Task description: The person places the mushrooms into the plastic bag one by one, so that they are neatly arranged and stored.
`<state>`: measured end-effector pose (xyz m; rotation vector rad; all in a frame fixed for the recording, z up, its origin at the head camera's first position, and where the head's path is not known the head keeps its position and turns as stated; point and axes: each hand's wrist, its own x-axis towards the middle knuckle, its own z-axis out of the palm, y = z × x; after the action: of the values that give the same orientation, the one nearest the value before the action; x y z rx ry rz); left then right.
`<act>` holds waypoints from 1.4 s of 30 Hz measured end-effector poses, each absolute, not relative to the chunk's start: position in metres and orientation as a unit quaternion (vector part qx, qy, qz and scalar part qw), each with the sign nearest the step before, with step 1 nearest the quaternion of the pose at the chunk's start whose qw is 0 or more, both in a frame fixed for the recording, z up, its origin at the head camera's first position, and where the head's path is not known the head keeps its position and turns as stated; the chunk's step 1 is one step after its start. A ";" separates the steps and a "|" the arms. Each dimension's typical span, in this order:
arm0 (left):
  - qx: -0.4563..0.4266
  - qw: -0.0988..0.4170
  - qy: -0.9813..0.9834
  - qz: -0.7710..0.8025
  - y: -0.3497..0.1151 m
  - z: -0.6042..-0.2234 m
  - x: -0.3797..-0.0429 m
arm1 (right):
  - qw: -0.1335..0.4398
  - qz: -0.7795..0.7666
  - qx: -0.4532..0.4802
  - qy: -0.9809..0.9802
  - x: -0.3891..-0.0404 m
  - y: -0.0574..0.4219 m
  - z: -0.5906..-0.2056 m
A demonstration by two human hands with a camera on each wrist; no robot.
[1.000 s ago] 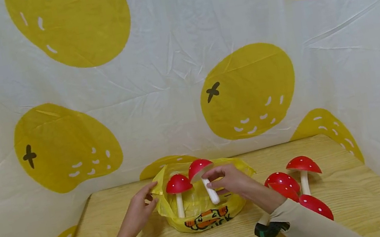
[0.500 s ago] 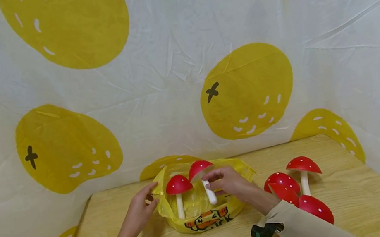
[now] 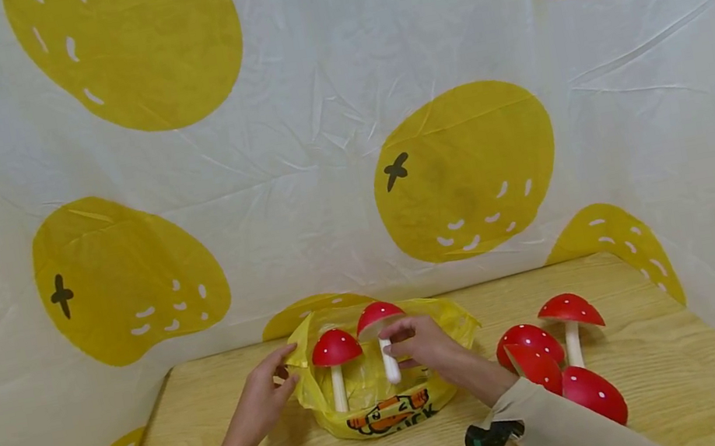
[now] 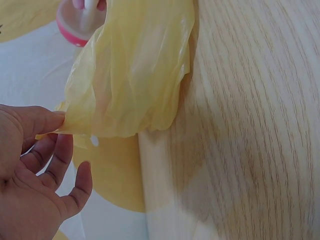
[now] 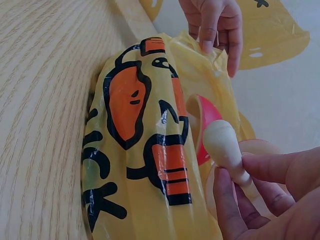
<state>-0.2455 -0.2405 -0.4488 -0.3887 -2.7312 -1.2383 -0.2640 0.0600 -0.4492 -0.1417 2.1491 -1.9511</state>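
My left hand (image 3: 262, 397) pinches the left edge of a thin yellow plastic bag (image 4: 135, 65) between thumb and forefinger, and its other fingers stand off the plastic. The bag lies with its mouth spread wide, a black-and-orange cartoon print and lettering on its front. Over that mouth, my right hand (image 3: 423, 342) pinches the white stem of a toy mushroom (image 3: 390, 359) with a red, white-dotted cap. In the right wrist view the stem's rounded end (image 5: 220, 135) points away from the fingers. A second toy mushroom (image 3: 336, 347) stands inside the bag at its left, cap up.
On the wooden table (image 3: 678, 359), right of the bag, sit several more red-capped toy mushrooms (image 3: 594, 395), partly behind my right forearm. A white sheet (image 3: 305, 247) with yellow fruit prints hangs behind the table and along its sides. Dark bands (image 3: 496, 436) circle both wrists.
The held mushroom's stem has swung a little left and stands more upright, and my right hand has shifted slightly left with it. My left hand keeps its hold on the bag's edge.
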 end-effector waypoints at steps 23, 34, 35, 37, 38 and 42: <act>-0.134 0.055 -0.903 -0.404 -0.240 -0.446 -0.245 | 0.103 -0.645 -0.020 0.757 -0.270 0.041 -0.460; -0.129 0.051 -0.906 -0.400 -0.241 -0.444 -0.245 | 0.118 -0.630 -0.042 0.766 -0.269 0.043 -0.465; -0.130 0.052 -0.906 -0.400 -0.242 -0.444 -0.245 | 0.116 -0.627 -0.045 0.769 -0.269 0.043 -0.465; -0.132 0.054 -0.905 -0.400 -0.242 -0.444 -0.245 | 0.113 -0.622 -0.048 0.774 -0.268 0.044 -0.464; -0.132 0.055 -0.905 -0.401 -0.242 -0.444 -0.245 | 0.112 -0.618 -0.049 0.776 -0.268 0.045 -0.463; -0.137 0.063 -0.903 -0.402 -0.242 -0.445 -0.244 | 0.116 -0.600 -0.057 0.789 -0.267 0.047 -0.461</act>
<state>-0.2436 -0.2421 -0.4450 -0.4127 -2.7286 -1.2139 -0.2667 0.0465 -0.4615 -0.1659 2.3120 -1.7574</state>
